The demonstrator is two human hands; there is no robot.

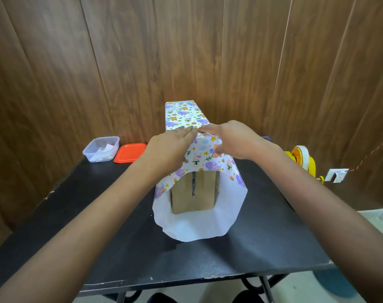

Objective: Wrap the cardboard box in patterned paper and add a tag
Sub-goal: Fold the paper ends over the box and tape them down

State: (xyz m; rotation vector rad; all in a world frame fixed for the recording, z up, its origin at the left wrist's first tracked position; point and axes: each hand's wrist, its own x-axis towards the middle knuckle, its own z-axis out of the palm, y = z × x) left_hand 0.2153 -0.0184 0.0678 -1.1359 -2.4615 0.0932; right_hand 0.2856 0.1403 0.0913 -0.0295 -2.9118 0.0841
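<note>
A tub (101,149) and lid (130,152) sit left of my left hand (172,147); a tape dispenser (302,159) right of my right hand (232,139). Both hands press flat, fingers together, on the paper (208,158) atop the box (195,193) beneath them.

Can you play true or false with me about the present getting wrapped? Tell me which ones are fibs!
1. Both hands press on top of the box: left hand, right hand. True.
2. The paper has plain red stripes. False: it shows colourful cartoon animals, stars and rainbows.
3. The near end of the box is covered. False: brown cardboard still shows inside the open paper tube.
4. The tub has its lid on. False: the orange lid lies beside it on the table.
5. A tape dispenser sits at the right. True.
</note>
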